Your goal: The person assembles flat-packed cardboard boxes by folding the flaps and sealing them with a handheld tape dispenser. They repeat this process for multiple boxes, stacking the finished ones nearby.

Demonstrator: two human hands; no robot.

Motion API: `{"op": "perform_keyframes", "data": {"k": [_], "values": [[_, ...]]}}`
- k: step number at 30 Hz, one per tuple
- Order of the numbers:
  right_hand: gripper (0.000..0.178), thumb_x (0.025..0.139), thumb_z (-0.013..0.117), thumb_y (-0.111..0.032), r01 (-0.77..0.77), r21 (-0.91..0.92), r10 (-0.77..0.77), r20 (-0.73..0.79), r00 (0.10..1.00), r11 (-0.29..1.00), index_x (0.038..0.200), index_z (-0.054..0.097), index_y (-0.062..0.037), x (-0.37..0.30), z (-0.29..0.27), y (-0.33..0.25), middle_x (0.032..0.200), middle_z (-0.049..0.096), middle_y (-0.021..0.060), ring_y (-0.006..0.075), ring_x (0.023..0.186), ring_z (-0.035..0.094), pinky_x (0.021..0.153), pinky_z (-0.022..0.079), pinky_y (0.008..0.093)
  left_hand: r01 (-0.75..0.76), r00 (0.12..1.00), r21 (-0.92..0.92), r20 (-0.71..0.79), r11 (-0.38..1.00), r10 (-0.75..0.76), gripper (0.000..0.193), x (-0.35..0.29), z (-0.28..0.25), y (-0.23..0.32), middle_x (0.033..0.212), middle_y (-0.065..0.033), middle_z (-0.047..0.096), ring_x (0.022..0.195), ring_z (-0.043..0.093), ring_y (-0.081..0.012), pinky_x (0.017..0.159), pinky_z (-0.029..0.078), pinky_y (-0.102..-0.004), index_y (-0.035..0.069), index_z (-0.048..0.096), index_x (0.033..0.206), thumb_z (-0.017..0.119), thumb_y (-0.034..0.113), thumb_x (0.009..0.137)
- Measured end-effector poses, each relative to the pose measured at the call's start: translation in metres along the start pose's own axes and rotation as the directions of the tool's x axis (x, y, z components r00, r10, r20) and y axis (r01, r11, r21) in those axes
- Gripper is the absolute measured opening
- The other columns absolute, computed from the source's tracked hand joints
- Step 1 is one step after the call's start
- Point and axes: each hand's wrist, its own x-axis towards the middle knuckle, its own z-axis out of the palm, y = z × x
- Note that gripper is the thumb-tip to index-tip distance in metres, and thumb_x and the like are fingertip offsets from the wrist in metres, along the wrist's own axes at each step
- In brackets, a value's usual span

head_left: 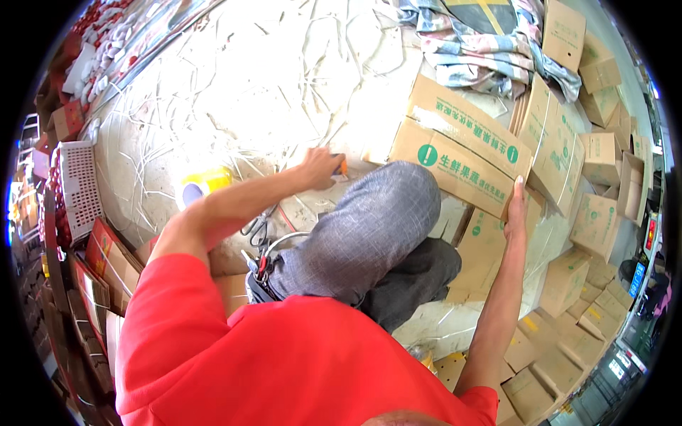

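Observation:
A folded cardboard box (462,149) with green print lies tilted beside my right knee. My right hand (516,208) grips its near right edge, the thumb on top and the fingers mostly hidden beneath. My left hand (320,169) is out over the floor, left of the box and apart from it. Its fingers are closed around a small orange-and-dark object (343,167), whose kind I cannot make out. A roll of yellow tape (202,186) sits near my left forearm. Grey-handled scissors (257,228) lie by my hip.
Pale strapping strips (312,64) litter the floor (249,92) ahead. More cartons (558,145) stand and pile up along the right. A patterned cloth (476,60) is bunched at the far right. On the left are a white plastic crate (79,177) and flattened cardboard (110,259).

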Motion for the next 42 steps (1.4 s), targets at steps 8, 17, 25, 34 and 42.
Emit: {"op": "perform_keyframes", "data": {"k": [8, 17, 25, 34, 42], "values": [[0.084, 0.104, 0.05, -0.065, 0.012, -0.062, -0.009, 0.045, 0.999, 0.998, 0.149, 0.051, 0.0049, 0.02, -0.002, 0.003, 0.146, 0.059, 0.0156, 0.0268, 0.129, 0.059, 0.11, 0.045, 0.0379, 0.313, 0.632, -0.198, -0.687, 0.929, -0.36, 0.08, -0.027, 0.073, -0.116, 0.11, -0.0205, 0.058, 0.106, 0.059, -0.0382, 0.099, 0.043, -0.0514, 0.013, 0.037, 0.159, 0.068, 0.01, 0.086], [0.077, 0.106, 0.049, -0.061, 0.012, 0.032, -0.015, 0.092, 0.996, 0.999, 0.149, 0.05, 0.0038, 0.026, -0.008, 0.01, 0.146, 0.059, 0.016, 0.0261, 0.129, 0.059, 0.107, 0.048, 0.0391, 0.526, 0.541, -0.278, -0.619, 0.804, -0.569, 0.081, -0.005, 0.124, -0.136, 0.135, -0.0233, 0.056, 0.124, 0.056, -0.0392, 0.111, 0.038, -0.0527, 0.01, 0.035, 0.16, 0.069, 0.011, 0.086], [0.075, 0.106, 0.05, -0.059, 0.051, -0.043, -0.049, 0.051, 0.997, 0.998, 0.142, 0.056, 0.0058, 0.019, 0.002, 0.0, 0.133, 0.066, 0.0158, 0.0251, 0.12, 0.064, 0.102, 0.051, 0.0379, -0.7, 0.572, -0.702, -0.66, 0.13, -0.487, 0.061, 0.095, -0.07, 0.062, 0.144, -0.0182, 0.055, 0.132, 0.054, -0.0268, 0.112, 0.042, -0.0392, 0.004, 0.034, 0.161, 0.047, 0.039, 0.112], [0.075, 0.105, 0.05, -0.063, 0.0, -0.079, -0.001, -0.007, 1.0, 0.997, 0.131, 0.063, 0.0063, 0.02, -0.001, -0.01, 0.126, 0.068, 0.0157, 0.0238, 0.113, 0.065, 0.098, 0.052, 0.0369, -0.468, 0.595, -0.767, -0.64, 0.438, -0.486, 0.052, 0.19, -0.023, 0.033, 0.134, -0.0269, 0.061, 0.128, 0.056, -0.0416, 0.111, 0.043, -0.0436, 0.0, 0.053, 0.143, 0.047, 0.038, 0.109], [0.066, 0.107, 0.048, -0.055, 0.179, -0.202, -0.194, -0.055, 0.98, 0.963, 0.126, 0.068, 0.005, 0.045, -0.02, 0.004, 0.123, 0.071, 0.0149, 0.0226, 0.11, 0.065, 0.095, 0.05, 0.0382, -0.105, 0.769, -0.992, -0.124, 0.067, -0.627, 0.055, 0.149, 0.111, 0.043, 0.124, -0.0285, 0.068, 0.112, 0.065, -0.0423, 0.098, 0.051, -0.0496, -0.002, 0.063, 0.127, 0.046, 0.046, 0.108]]}}
